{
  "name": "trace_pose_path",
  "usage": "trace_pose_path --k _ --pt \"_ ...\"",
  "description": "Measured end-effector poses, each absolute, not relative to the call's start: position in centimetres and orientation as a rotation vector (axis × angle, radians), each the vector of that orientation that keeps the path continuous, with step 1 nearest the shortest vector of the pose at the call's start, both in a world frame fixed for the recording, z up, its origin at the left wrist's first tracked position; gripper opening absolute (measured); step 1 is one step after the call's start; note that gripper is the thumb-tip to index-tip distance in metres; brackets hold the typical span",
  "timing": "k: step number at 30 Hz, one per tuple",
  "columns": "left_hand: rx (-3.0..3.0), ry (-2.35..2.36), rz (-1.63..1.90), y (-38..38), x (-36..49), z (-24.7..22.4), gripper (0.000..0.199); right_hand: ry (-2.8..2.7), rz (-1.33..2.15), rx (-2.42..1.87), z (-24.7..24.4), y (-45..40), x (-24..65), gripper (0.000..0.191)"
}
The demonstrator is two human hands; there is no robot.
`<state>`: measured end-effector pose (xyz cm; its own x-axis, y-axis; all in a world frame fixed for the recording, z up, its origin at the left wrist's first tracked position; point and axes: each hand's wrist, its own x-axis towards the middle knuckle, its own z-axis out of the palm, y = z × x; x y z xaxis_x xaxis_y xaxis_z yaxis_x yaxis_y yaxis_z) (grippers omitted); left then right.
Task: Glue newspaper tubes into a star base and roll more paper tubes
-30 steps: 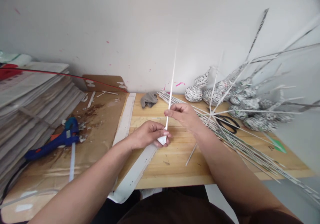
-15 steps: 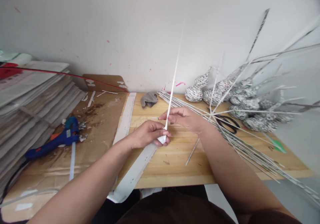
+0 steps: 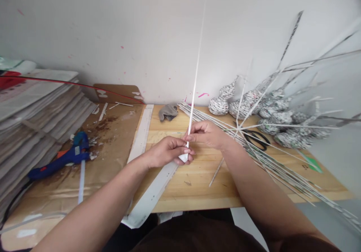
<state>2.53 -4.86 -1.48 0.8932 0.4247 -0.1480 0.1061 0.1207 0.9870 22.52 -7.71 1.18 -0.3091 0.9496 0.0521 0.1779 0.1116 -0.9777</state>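
White tube (image 3: pixel 194 90) at centre of frame, standing near upright, tip fading against the wall (image 3: pixel 113 34) at the top. Left hand (image 3: pixel 170 150), centre: fingers closed on its base, white paper flap (image 3: pixel 184 157) showing there. Right hand (image 3: pixel 207 135), just above and to the right: thumb and fingertips pinching tube a bit higher. Strip (image 3: pixel 155 192) runs from under left hand to lower left, over front edge of table (image 3: pixel 194 197); can't tell if it joins the tube. Step looks like rolling paper tight into a thin tube. Next move probably calls for a firm left hold at the base and a light twist from right fingers, no bending. Sticks (image 3: pixel 279 169) and scissors (image 3: pixel 256 140) right of centre, glue gun (image 3: pixel 77 152) at left
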Motion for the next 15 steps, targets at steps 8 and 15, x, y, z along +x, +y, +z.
trace_pose_path --k 8,15 --pt "1.468 0.437 0.24 -4.86 2.63 -1.58 0.033 -1.632 1.312 -1.107 1.2 -7.82 22.25 0.025" --pt "1.486 0.421 0.239 -4.83 2.65 -1.56 0.032 -1.622 1.288 -1.135 1.34 -7.93 22.44 0.026"
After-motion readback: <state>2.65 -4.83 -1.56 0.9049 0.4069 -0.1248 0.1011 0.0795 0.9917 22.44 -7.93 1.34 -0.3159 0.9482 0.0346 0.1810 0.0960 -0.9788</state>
